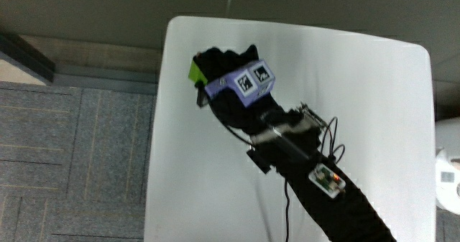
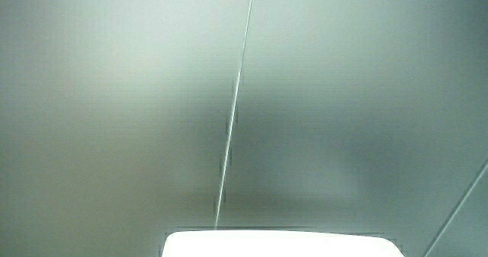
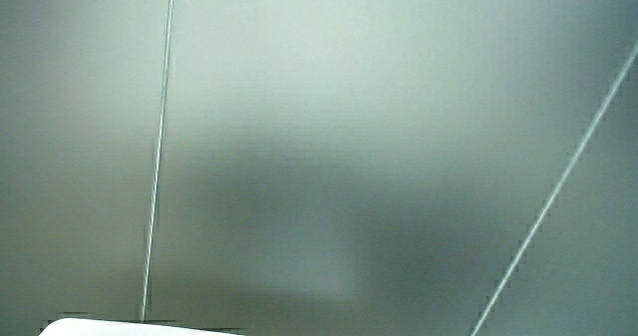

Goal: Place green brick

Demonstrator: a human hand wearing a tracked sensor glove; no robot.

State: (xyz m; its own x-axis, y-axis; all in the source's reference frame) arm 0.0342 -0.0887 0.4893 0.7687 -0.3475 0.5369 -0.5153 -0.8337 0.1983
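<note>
**One table, one hand, one green brick**

We count one white table [image 1: 359, 113], the largest thing in the main view, with grey carpet floor [image 1: 72, 163] showing past its edge. Both side views give us only a pale wall [image 2: 343, 97] [image 3: 399, 127] and a thin strip of that same table, so we go by the main view.

Next in size is one forearm [image 1: 345, 206] in a black sleeve, reaching across the table away from the person. It carries one small circuit board [image 1: 327, 179], and thin black cables run along it near the wrist.

One hand [image 1: 226, 59] in a black glove sits at the end of the forearm, over the part of the table farther from the person and close to the table's edge. On its back we see one patterned cube [image 1: 244, 82], pale purple with black-and-white markings on two visible faces.

Smallest is the one green brick [image 1: 195, 70]. The fingers are curled round it, so only a bright green corner shows past the glove, just inside the table's edge. We cannot tell whether the brick touches the tabletop or is held just above it.
</note>
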